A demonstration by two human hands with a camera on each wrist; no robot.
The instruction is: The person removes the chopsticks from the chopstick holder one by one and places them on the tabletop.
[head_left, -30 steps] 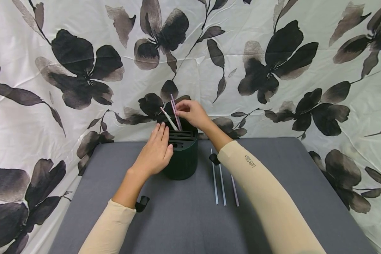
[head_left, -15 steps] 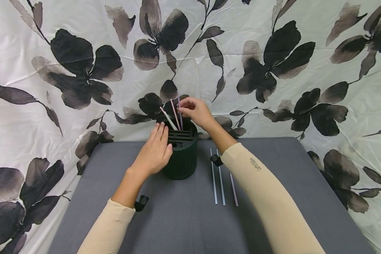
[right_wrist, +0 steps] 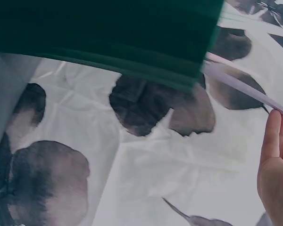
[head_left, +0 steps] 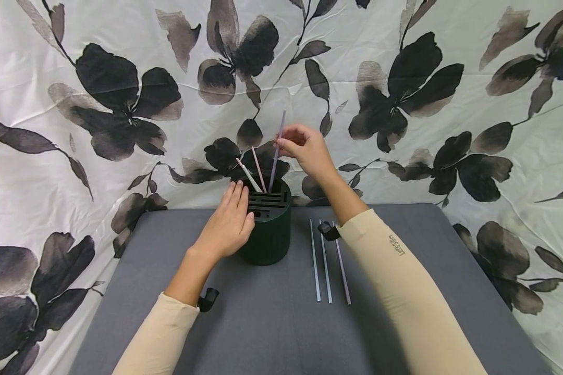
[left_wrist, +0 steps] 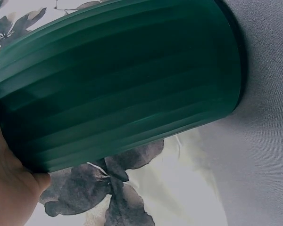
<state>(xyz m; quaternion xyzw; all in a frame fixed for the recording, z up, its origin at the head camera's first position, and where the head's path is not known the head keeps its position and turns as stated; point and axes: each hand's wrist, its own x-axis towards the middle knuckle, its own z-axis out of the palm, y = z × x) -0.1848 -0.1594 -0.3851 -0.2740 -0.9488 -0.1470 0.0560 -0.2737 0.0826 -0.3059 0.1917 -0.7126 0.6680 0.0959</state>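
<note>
A dark green ribbed holder (head_left: pixel 266 242) with a black slotted top stands at the table's back edge. My left hand (head_left: pixel 227 221) rests on its left side, straight fingers over the rim; in the left wrist view the thumb (left_wrist: pixel 37 181) touches near the rim. My right hand (head_left: pixel 307 148), above and right of the holder, pinches a purple straw (head_left: pixel 275 164) between thumb and fingers. The straw leans right, its lower end at the holder's top; whether it sits inside is hidden. A pink straw (head_left: pixel 258 167) and a white stick with a pink tip (head_left: pixel 249 176) stand in the holder.
Several thin straws, two bluish (head_left: pixel 315 265) and a lilac one (head_left: pixel 343 273), lie side by side on the grey table (head_left: pixel 272 323), right of the holder under my right forearm. A floral cloth (head_left: pixel 309 94) hangs behind.
My right hand has risen and moved right with the purple straw, which now stands taller, tilts right and is apart from the pink one. My left hand has stayed put.
</note>
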